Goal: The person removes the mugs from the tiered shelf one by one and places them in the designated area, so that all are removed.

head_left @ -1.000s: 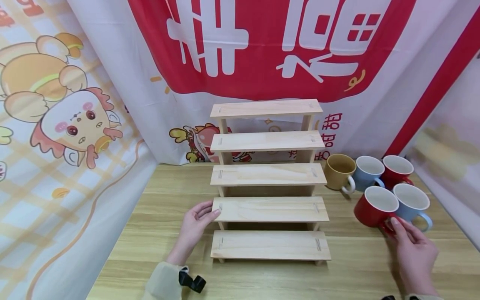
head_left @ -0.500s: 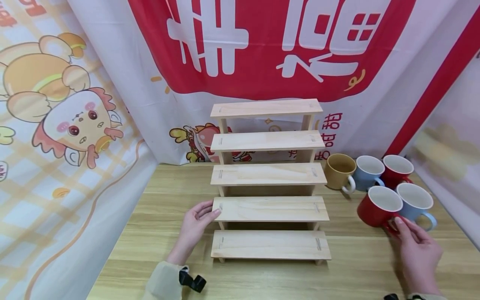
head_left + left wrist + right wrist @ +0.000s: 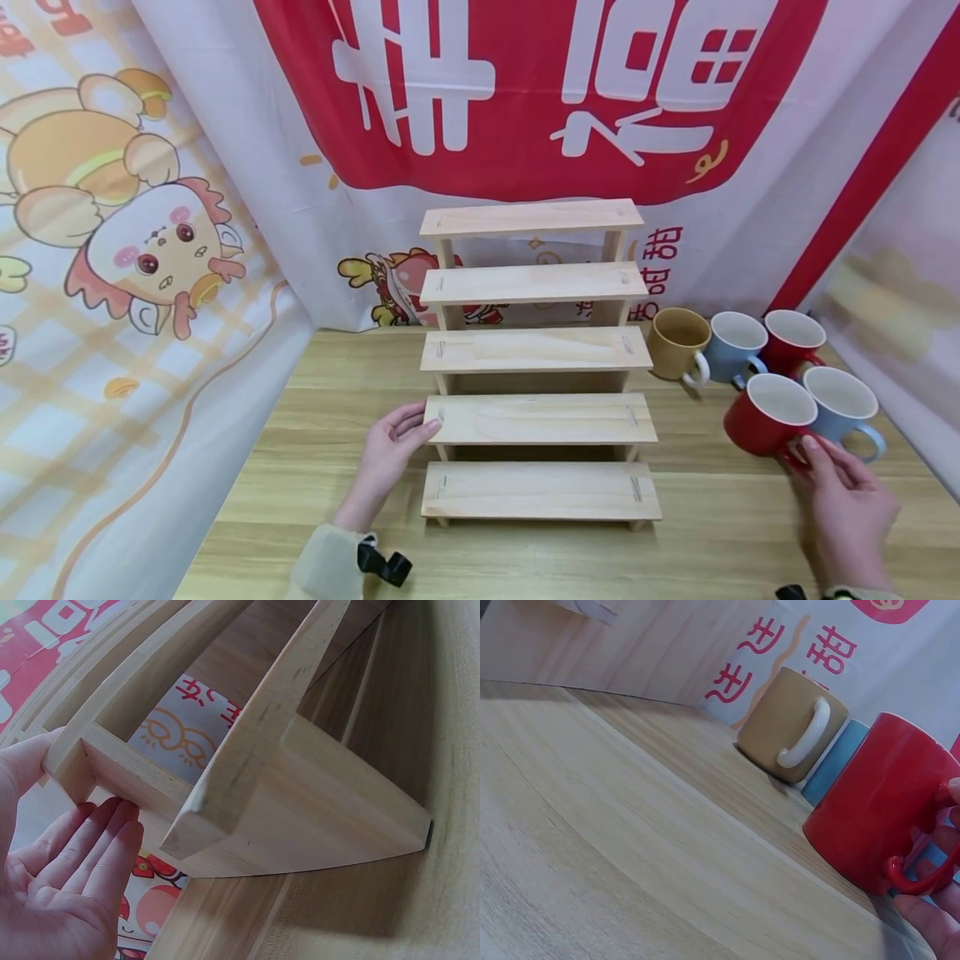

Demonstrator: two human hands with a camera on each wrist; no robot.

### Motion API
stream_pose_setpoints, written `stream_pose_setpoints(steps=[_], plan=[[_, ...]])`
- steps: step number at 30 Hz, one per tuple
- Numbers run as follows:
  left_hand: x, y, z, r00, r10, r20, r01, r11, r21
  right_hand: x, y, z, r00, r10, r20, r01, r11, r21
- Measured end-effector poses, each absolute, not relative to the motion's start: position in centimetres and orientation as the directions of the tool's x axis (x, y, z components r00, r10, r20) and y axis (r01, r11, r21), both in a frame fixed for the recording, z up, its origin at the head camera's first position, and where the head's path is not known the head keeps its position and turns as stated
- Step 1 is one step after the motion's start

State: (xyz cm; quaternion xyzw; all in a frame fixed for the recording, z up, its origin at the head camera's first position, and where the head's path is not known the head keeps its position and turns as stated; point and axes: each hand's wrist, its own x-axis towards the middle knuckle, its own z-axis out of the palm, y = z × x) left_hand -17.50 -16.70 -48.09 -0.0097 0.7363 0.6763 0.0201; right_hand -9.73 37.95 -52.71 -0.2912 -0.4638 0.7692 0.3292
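Note:
At the left end of the second-lowest tier of a wooden stepped rack [image 3: 540, 417], my left hand [image 3: 393, 446] holds the board's edge. The left wrist view shows its thumb over the board [image 3: 82, 735] and its fingers beneath. On the right, my right hand [image 3: 847, 504] pinches the handle of a red mug [image 3: 761, 425], white inside, standing upright. A light blue mug [image 3: 840, 400] is right beside it, its handle toward the right. In the right wrist view, the fingers [image 3: 934, 919] are at the red mug's handle, partly cut off by the frame's edge.
Behind the red mug stand a tan mug [image 3: 678, 346] with a white handle, another light blue mug [image 3: 735, 346] and a second red mug [image 3: 795, 342]. Printed cloth [image 3: 570, 100] hangs behind the rack and along both sides of the wooden table [image 3: 337, 375].
My right hand and the red mug have shifted to the right, and the adjacent light blue mug has moved right with them. The left hand keeps its hold on the rack.

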Motion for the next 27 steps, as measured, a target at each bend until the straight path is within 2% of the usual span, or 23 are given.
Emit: stream_pose_setpoints(steps=[6,13,17,21,25,27], plan=[[-17.5,-16.7,-48.1,-0.999,0.011,-0.046,-0.045,0.086,0.995,-9.8,38.5,-52.8,-0.594,0.793,-0.136,-0.224,-0.325,-0.919],[-17.7,-16.6,-48.2,-0.999,0.012,-0.035,-0.034,0.073,0.997,-10.1,39.1,-52.6,-0.617,0.771,-0.159,-0.266,-0.395,-0.879],[-17.5,-16.6,-48.2,-0.999,0.000,-0.037,-0.037,0.089,0.995,-9.9,39.2,-52.4,-0.610,0.770,-0.185,-0.181,-0.363,-0.914],[-17.4,-16.6,-48.2,-0.999,0.008,-0.049,-0.048,0.082,0.996,-9.2,39.2,-51.6,-0.569,0.808,-0.155,-0.027,-0.206,-0.978],[-17.5,-16.6,-48.2,-0.999,0.012,-0.051,-0.050,0.083,0.995,-8.5,38.3,-50.0,-0.519,0.854,0.045,0.080,0.100,-0.992],[-17.5,-16.6,-48.1,-0.999,0.010,-0.049,-0.048,0.090,0.995,-8.4,37.5,-49.0,-0.522,0.830,0.198,0.095,0.287,-0.953]])
